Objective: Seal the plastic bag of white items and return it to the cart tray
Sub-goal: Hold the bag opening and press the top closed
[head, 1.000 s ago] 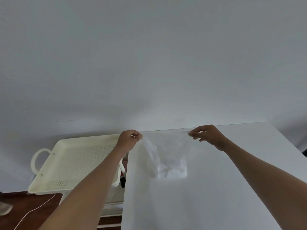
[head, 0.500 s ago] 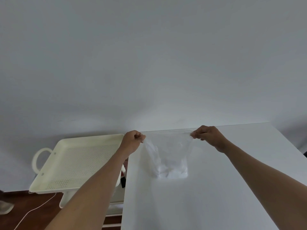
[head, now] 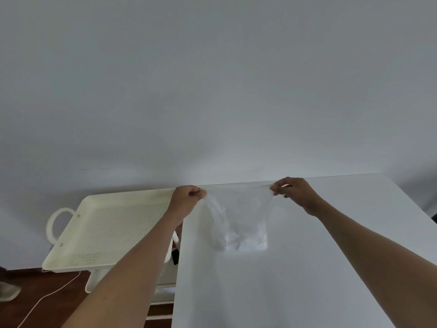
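Two hands hold the bag by its top edge, stretched taut between them. Your left hand is closed in a fist, pinching the bag's top corner at 9 o'clock of the bag. Your right hand pinches the opposite top corner at 3 o'clock, fingers curled over the plastic. The bag is clear and hangs down from that stretched edge, its bottom resting on the desk. White items sit bunched in the bottom of the bag, at 6 o'clock from the top edge. Whether the top edge is sealed cannot be told. The tray stands at 9 o'clock of the bag, just beside the desk's left edge and apart from the bag. It is cream, perforated, and has a loop handle on its far left end. Your left forearm crosses over the tray's right end.
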Demonstrator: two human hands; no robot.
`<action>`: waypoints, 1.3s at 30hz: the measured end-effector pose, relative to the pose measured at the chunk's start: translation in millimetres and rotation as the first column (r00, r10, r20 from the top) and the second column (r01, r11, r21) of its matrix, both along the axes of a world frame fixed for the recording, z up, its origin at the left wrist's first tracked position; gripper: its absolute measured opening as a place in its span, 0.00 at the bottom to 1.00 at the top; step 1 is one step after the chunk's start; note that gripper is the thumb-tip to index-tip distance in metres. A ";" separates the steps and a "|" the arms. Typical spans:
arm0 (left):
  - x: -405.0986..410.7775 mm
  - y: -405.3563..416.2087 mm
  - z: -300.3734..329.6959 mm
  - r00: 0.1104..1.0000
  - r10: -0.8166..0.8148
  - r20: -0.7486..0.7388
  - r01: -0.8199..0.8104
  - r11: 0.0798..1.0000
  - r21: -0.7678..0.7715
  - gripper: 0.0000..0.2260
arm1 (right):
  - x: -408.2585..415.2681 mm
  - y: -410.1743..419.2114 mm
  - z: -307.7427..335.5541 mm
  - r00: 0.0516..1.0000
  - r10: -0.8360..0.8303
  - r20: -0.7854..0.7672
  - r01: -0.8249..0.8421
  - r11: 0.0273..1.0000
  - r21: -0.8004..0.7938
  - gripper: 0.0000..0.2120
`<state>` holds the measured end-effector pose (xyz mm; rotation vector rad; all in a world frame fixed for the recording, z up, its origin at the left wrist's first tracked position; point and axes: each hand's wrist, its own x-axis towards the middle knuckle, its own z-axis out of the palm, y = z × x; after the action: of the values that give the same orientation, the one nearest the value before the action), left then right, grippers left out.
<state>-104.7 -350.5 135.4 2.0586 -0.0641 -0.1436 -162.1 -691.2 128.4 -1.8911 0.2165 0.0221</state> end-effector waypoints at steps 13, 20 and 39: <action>-0.8 -6.8 0.5 1.000 -0.019 -0.016 0.018 0.995 -0.099 0.09 | 2.1 -0.8 -2.3 0.999 0.044 -0.027 -0.045 0.998 -0.041 0.06; -0.5 -16.3 1.8 0.999 -0.037 0.038 0.034 0.996 0.081 0.06 | -1.2 -0.3 -1.2 0.995 0.087 -0.040 -0.086 0.996 0.032 0.07; -3.9 -25.6 7.1 0.996 -0.066 0.054 0.057 0.987 0.151 0.07 | 1.0 1.5 1.6 0.990 0.117 -0.077 -0.114 0.993 0.041 0.11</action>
<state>-108.7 -376.1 142.4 2.2117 -0.1577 -0.1291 -161.1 -689.7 130.0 -1.8661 0.1594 0.1788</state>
